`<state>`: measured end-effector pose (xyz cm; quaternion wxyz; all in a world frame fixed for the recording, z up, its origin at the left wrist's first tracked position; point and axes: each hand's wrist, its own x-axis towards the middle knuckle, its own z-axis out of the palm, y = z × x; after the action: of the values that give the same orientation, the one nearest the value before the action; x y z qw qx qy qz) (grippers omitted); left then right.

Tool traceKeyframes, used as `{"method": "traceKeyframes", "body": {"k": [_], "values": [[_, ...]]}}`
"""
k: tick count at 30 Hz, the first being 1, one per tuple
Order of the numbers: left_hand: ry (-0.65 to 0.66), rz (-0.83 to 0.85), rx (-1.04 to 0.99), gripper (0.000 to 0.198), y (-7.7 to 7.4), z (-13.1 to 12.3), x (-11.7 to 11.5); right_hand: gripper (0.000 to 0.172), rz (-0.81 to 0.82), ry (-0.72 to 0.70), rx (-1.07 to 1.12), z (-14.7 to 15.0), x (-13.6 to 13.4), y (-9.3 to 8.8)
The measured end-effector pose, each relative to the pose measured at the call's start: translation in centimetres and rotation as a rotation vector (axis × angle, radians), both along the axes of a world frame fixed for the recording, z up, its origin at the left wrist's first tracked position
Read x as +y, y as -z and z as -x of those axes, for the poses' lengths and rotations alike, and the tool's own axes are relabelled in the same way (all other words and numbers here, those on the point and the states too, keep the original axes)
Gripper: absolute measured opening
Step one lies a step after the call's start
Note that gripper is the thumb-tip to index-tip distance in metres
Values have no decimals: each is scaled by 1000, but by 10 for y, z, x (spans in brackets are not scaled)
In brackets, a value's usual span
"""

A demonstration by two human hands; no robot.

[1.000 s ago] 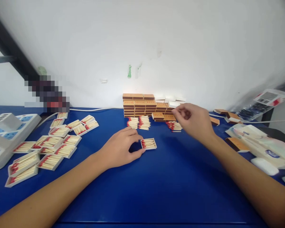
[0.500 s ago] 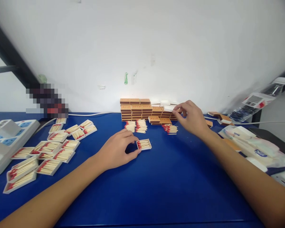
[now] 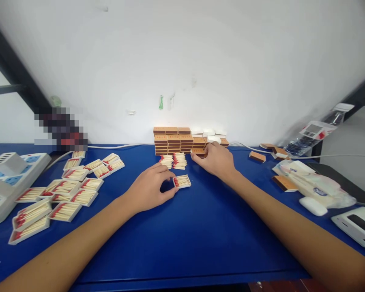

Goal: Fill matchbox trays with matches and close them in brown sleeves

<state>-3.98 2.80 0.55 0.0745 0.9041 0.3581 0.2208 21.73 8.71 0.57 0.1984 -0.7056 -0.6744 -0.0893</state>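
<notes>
On the blue worktop (image 3: 200,235), the match tray (image 3: 181,181) is pinched by the left hand (image 3: 150,188), a box (image 3: 198,152) by the stack (image 3: 173,142) is covered by the right hand (image 3: 216,161), grip unseen, and the stack could be knocked down by a bump.

Small white cardboard tray (image 3: 190,183): matt paperboard. Pale wooden matches (image 3: 182,181) in it: bare, unvarnished wood with dull red heads. Stacked brown cardboard sleeves (image 3: 173,142): matt. Blue table top (image 3: 200,227): smooth, with a faint sheen. White plastic power strip (image 3: 6,178): smooth, glossy. White painted wall (image 3: 200,61): matt.
</notes>
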Motion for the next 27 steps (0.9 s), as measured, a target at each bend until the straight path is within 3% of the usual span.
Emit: {"method": "traceKeyframes", "body": {"k": [4, 7, 12, 15, 18, 21, 27], "values": [[-13, -12, -4, 24, 0, 2, 1, 50, -23, -14, 3, -5, -12, -8], [-47, -27, 1, 25, -1, 5, 3, 46, 68, -98, -93, -8, -36, -17], [-60, -23, 10, 26, 0, 7, 7, 50, 300, -338, -189, -16, -63, -23], [-67, -21, 20, 28, 1, 8, 7, 50, 320, -503, -97, -24, -59, -21], [-79, -16, 23, 41, 1, 7, 6, 38, 396, -672, 23, -28, -53, -19], [-44, -7, 22, 54, 0, 4, 3, 30, 413, -674, 65, -27, -51, -18], [-9, 6, 68, 43, 2, -1, 1, 33, 369, -642, 69, -23, -53, -18]]}}
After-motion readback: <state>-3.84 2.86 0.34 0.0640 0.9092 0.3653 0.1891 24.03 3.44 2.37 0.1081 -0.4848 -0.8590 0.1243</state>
